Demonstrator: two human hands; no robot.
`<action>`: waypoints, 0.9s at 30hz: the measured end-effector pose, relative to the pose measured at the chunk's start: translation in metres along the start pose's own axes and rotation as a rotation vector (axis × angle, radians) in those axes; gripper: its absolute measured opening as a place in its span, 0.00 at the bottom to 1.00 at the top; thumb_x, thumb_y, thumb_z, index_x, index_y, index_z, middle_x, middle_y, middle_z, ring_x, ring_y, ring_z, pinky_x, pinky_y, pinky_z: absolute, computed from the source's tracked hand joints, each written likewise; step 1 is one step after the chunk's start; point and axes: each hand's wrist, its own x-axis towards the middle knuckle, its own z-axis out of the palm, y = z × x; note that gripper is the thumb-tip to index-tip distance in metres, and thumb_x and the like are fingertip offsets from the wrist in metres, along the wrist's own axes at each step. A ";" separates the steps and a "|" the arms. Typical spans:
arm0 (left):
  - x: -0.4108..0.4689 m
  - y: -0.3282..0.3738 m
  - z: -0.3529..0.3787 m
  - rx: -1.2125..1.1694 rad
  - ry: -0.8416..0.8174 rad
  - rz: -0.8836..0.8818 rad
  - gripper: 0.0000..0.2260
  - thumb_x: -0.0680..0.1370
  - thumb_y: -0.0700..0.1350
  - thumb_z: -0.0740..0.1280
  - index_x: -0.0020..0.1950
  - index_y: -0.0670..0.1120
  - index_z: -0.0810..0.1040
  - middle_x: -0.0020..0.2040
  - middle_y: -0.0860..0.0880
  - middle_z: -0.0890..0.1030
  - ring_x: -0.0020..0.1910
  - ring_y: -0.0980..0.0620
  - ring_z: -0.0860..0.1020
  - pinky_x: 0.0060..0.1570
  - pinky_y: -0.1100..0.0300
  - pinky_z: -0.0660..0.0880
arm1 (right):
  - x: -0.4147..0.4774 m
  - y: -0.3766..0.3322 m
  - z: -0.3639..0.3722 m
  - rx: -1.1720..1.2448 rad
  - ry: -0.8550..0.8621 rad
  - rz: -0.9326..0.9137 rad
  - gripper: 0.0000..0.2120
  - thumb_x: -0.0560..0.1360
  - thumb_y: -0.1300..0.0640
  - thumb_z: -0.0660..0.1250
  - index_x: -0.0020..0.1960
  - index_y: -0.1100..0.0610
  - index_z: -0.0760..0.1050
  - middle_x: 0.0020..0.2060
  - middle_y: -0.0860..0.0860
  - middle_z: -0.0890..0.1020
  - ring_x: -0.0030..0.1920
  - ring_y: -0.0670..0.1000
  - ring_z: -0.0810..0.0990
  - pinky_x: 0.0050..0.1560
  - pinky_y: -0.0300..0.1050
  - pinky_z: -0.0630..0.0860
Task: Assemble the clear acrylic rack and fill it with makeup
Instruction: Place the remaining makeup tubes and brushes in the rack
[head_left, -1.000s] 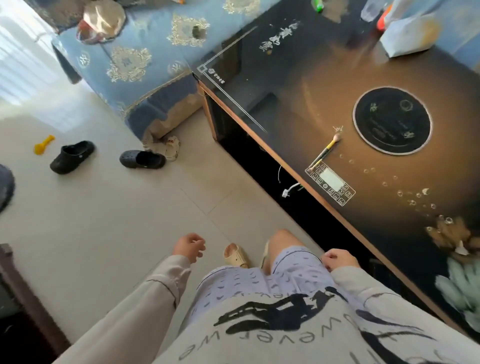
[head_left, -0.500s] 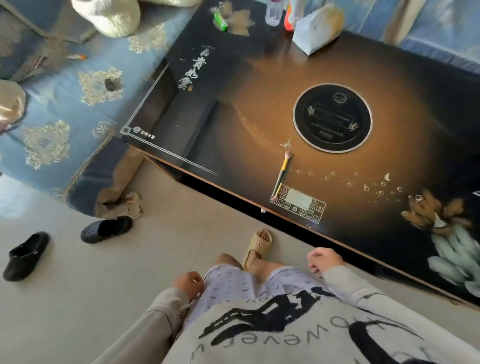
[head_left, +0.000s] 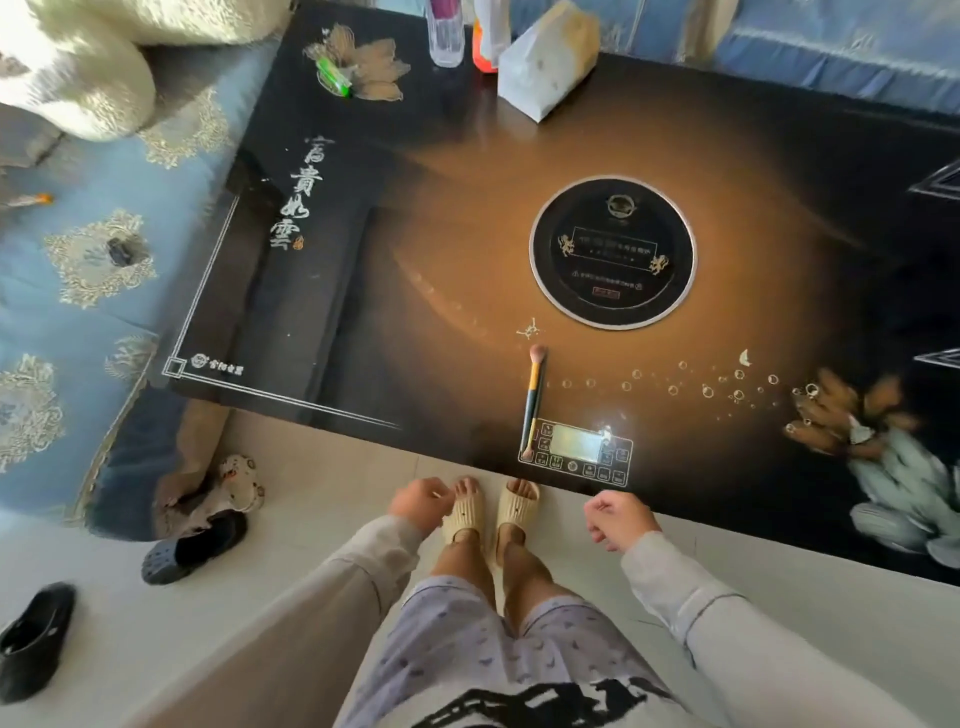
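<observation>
A makeup brush (head_left: 534, 402) with a yellow and dark handle lies on the dark glass table (head_left: 363, 322), beside the printed control panel (head_left: 576, 452). At the table's far edge stands a clear container (head_left: 445, 31) with something purple inside. No acrylic rack parts are in view. My left hand (head_left: 421, 504) hangs loosely curled over the floor just short of the table's front edge and holds nothing. My right hand (head_left: 618, 519) hangs loosely curled at that same edge, also with nothing in it.
A round black hob (head_left: 612, 252) is set in the table's middle. A white bag (head_left: 545, 62), an orange bottle (head_left: 480, 47) and a green lighter (head_left: 335, 78) sit at the back. A blue sofa (head_left: 78, 260) flanks the left. Black clogs (head_left: 192, 545) lie on the floor.
The view has swung from the floor and sofa round to the table, which I now face at its front edge. Both hands have stayed low and hold nothing.
</observation>
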 end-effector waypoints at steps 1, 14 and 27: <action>0.007 0.015 -0.002 0.019 0.011 0.025 0.10 0.77 0.40 0.60 0.52 0.39 0.79 0.49 0.40 0.82 0.41 0.46 0.77 0.38 0.62 0.72 | 0.005 -0.010 0.001 0.017 -0.002 -0.007 0.16 0.73 0.65 0.60 0.28 0.53 0.70 0.26 0.50 0.74 0.27 0.48 0.71 0.27 0.37 0.66; 0.093 0.125 0.021 0.105 0.129 0.213 0.12 0.75 0.46 0.64 0.56 0.43 0.73 0.52 0.42 0.81 0.50 0.42 0.78 0.46 0.57 0.72 | 0.092 -0.102 0.025 0.074 0.250 -0.084 0.07 0.74 0.57 0.64 0.49 0.58 0.77 0.47 0.58 0.83 0.48 0.59 0.81 0.46 0.47 0.76; 0.106 0.130 0.027 0.486 0.278 0.284 0.09 0.75 0.41 0.61 0.52 0.39 0.72 0.52 0.40 0.78 0.49 0.37 0.78 0.40 0.53 0.70 | 0.098 -0.105 0.031 -0.234 0.335 -0.043 0.09 0.73 0.56 0.64 0.51 0.58 0.75 0.49 0.57 0.82 0.51 0.59 0.80 0.45 0.47 0.75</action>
